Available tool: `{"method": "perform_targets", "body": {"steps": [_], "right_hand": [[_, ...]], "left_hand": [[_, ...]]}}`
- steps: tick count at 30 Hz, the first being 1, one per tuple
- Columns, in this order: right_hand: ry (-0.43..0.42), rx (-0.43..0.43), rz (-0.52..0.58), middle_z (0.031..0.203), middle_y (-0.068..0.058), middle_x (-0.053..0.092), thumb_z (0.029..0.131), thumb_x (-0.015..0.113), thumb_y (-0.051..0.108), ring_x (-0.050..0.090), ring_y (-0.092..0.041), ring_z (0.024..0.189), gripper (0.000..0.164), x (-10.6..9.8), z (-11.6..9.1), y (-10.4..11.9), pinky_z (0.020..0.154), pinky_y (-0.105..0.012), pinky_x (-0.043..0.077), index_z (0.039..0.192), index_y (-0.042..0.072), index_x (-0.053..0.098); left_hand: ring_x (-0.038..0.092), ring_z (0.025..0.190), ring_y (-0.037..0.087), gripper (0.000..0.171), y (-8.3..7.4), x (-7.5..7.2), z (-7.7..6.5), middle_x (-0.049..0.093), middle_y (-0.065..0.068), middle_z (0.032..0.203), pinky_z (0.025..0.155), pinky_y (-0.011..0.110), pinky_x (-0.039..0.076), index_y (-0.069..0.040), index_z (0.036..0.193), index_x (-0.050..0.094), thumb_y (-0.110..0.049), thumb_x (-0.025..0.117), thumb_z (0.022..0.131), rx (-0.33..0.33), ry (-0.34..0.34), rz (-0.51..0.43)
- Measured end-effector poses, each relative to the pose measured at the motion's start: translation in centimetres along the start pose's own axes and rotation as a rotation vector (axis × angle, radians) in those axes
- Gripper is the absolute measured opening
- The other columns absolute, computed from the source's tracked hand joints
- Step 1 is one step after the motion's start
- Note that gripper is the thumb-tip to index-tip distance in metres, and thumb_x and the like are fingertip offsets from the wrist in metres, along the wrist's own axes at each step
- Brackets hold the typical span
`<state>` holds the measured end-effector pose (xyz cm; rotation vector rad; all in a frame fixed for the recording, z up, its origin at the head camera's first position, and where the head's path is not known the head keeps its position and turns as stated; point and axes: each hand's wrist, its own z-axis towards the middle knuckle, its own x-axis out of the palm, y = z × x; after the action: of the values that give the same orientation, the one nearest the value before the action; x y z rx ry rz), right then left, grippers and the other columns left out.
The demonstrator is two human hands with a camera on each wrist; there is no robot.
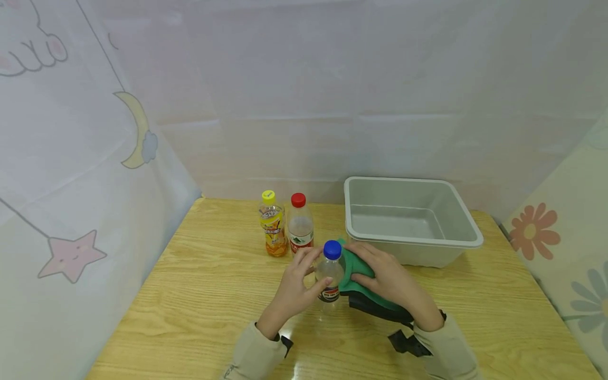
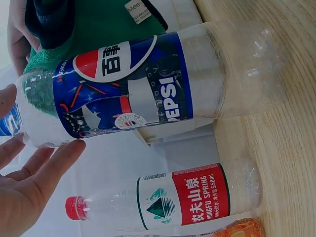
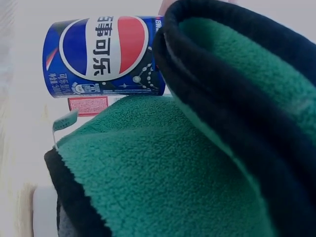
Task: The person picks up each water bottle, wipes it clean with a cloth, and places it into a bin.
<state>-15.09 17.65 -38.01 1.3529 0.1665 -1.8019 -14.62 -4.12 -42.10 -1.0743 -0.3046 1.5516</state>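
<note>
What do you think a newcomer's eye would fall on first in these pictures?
Probably the blue-capped Pepsi bottle, held upright near its neck by the left hand, and the green cloth gripped by the right hand beside it. Behind them, in the head view, a red-capped bottle and a yellow-capped bottle stand to the left of a gray bin.

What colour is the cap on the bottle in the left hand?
The cap is blue; it shows best in the head view.
</note>
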Motion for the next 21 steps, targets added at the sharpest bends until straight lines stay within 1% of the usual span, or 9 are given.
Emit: {"method": "perform_targets", "body": {"steps": [6, 9, 13, 15, 20, 21], "right_hand": [[0.024, 0.048, 0.014, 0.120, -0.017, 0.055, 0.076, 0.074, 0.010, 0.058, -0.032, 0.098, 0.056, 0.4, -0.2, -0.1, 0.077, -0.047, 0.049, 0.126, 0.002, 0.049], [0.019, 0.055, 0.020, 0.119, -0.017, 0.055, 0.075, 0.074, 0.010, 0.058, -0.032, 0.099, 0.056, 0.8, -0.4, -0.4, 0.078, -0.047, 0.049, 0.125, 0.001, 0.050], [-0.013, 0.034, 0.017, 0.116, -0.016, 0.057, 0.072, 0.076, 0.011, 0.058, -0.029, 0.097, 0.057, 1.8, -0.6, -1.2, 0.076, -0.044, 0.049, 0.122, 0.000, 0.051], [-0.021, 0.027, 0.016, 0.115, -0.016, 0.058, 0.071, 0.077, 0.011, 0.058, -0.028, 0.097, 0.057, 2.4, -0.7, -1.6, 0.076, -0.043, 0.049, 0.121, -0.001, 0.052], [-0.001, 0.052, 0.044, 0.115, -0.014, 0.058, 0.072, 0.076, 0.010, 0.057, -0.029, 0.100, 0.055, 3.6, -1.1, -2.2, 0.080, -0.045, 0.048, 0.120, -0.001, 0.053], [0.002, 0.055, 0.052, 0.115, -0.015, 0.058, 0.072, 0.076, 0.010, 0.057, -0.030, 0.101, 0.055, 3.9, -1.2, -2.3, 0.081, -0.046, 0.048, 0.120, -0.001, 0.053]], "left_hand": [[0.054, 0.103, 0.029, 0.052, -0.3, -0.2, 0.1, 0.049, 0.013, 0.114, 0.080, 0.028, 0.051, -0.001, 0.130, 0.045, -0.013, 0.067, 0.083, 0.011, 0.009, 0.021], [0.054, 0.104, 0.027, 0.052, -0.4, -0.2, 0.1, 0.049, 0.013, 0.115, 0.079, 0.029, 0.052, -0.001, 0.130, 0.045, -0.012, 0.066, 0.084, 0.008, 0.014, 0.030], [0.053, 0.105, 0.027, 0.052, -0.6, -0.2, 0.1, 0.048, 0.014, 0.114, 0.078, 0.030, 0.052, 0.001, 0.130, 0.044, -0.011, 0.065, 0.084, 0.005, 0.019, 0.038], [0.054, 0.103, 0.029, 0.052, -0.6, -0.2, 0.1, 0.047, 0.014, 0.114, 0.078, 0.031, 0.052, 0.001, 0.130, 0.044, -0.010, 0.065, 0.085, 0.005, 0.022, 0.034], [0.053, 0.102, 0.034, 0.053, -0.4, -0.2, 0.0, 0.046, 0.015, 0.115, 0.078, 0.032, 0.052, 0.001, 0.132, 0.043, -0.010, 0.064, 0.085, 0.011, 0.029, 0.020], [0.053, 0.103, 0.034, 0.053, -0.4, -0.2, 0.0, 0.046, 0.015, 0.115, 0.078, 0.032, 0.052, 0.001, 0.132, 0.043, -0.010, 0.064, 0.085, 0.010, 0.029, 0.020]]}}
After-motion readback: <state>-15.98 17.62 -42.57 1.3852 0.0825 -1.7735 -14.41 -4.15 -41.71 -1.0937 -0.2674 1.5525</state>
